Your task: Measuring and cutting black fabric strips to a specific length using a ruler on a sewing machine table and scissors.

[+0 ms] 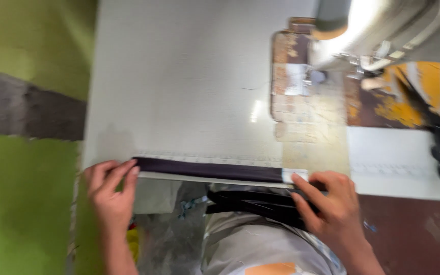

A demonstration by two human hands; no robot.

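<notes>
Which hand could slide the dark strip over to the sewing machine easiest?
Probably the right hand. It presses the long dark fabric strip at the end nearest the grey sewing machine; the left hand pins the far end.

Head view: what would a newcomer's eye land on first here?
First, the dark fabric strip stretched along the near edge of the pale worktable, with the left hand at one end and the right hand at the other. Next, the sewing machine at the top right, brightly lit, and a bundle of dark strips on the person's lap.

Matt dark cloth strip (210, 169); table (179, 91) seemingly smooth laminate.
</notes>
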